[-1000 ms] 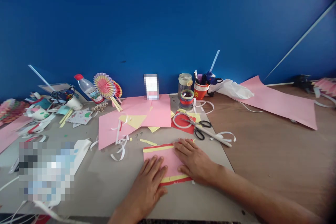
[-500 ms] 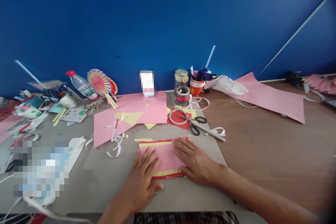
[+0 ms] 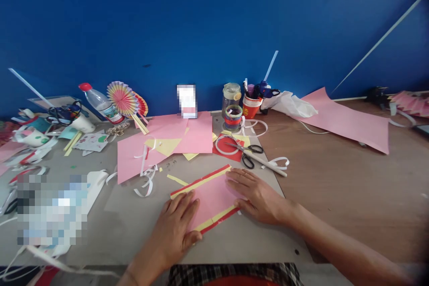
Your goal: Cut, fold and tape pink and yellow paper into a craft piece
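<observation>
A pink paper sheet (image 3: 212,197) with yellow and red strips along two edges lies tilted on the grey mat (image 3: 140,228). My left hand (image 3: 174,229) rests flat on its near left corner, fingers spread. On the sheet's right side my right hand (image 3: 258,195) presses down flat, fingers stretched out. Black-handled scissors (image 3: 246,153) lie just beyond the right hand, beside a white tape ring (image 3: 225,145) on red paper.
Larger pink sheets (image 3: 167,143) with yellow scraps lie behind. A jar (image 3: 231,98), a red cup of pens (image 3: 251,103), a water bottle (image 3: 98,102) and paper fans (image 3: 124,99) stand by the blue wall. A long pink sheet (image 3: 345,120) covers the wooden table on the right.
The pink sheet has been turned counter-clockwise under both hands, so it now lies at an angle. The view has shifted slightly downward.
</observation>
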Demonstrator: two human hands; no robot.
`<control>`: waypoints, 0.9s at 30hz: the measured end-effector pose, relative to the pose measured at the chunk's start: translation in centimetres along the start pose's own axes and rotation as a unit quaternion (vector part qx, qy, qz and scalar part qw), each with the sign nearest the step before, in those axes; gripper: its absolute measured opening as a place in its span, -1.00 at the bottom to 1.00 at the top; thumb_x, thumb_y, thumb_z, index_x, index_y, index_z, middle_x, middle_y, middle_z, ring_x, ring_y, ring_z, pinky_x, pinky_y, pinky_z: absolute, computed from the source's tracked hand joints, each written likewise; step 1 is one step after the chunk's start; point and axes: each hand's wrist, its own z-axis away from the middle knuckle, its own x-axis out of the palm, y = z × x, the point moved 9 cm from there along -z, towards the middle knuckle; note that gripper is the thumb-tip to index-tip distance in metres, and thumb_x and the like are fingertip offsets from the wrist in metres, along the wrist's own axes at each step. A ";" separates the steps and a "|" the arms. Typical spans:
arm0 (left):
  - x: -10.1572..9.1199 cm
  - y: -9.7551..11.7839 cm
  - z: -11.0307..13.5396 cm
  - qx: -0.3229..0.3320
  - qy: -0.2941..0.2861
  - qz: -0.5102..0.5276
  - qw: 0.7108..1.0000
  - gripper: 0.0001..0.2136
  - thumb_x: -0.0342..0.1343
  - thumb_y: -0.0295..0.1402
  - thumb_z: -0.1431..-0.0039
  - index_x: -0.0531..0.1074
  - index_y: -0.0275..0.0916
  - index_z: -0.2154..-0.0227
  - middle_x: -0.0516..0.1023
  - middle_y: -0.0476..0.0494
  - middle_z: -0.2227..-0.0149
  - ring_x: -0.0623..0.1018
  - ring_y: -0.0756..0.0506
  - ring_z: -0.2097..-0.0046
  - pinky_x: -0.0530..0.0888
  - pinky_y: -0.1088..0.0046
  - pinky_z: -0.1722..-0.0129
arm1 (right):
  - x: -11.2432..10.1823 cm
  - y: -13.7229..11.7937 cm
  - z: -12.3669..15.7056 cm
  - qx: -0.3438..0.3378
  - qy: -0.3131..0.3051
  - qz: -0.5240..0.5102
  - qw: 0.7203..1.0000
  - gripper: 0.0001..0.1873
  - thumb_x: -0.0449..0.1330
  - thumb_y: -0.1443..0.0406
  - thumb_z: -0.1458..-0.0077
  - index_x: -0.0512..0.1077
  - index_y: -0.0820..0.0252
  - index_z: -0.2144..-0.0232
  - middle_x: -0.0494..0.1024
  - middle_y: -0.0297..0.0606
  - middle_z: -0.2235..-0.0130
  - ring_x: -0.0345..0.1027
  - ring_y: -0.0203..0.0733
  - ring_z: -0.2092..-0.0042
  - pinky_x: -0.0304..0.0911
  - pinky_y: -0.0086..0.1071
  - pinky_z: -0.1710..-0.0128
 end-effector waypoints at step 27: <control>-2.8 -3.0 0.3 -0.023 0.109 -0.019 0.994 -0.57 -0.02 -0.16 -0.28 0.27 -0.21 -0.14 0.44 -0.26 -0.08 0.42 -0.21 -0.10 0.37 0.19 -0.08 | 1.6 0.1 0.3 -0.070 -0.024 -0.028 0.997 -0.41 0.22 0.16 -0.07 0.33 0.24 -0.14 0.22 0.06 -0.26 -0.03 0.11 -0.31 -0.04 0.06 -0.26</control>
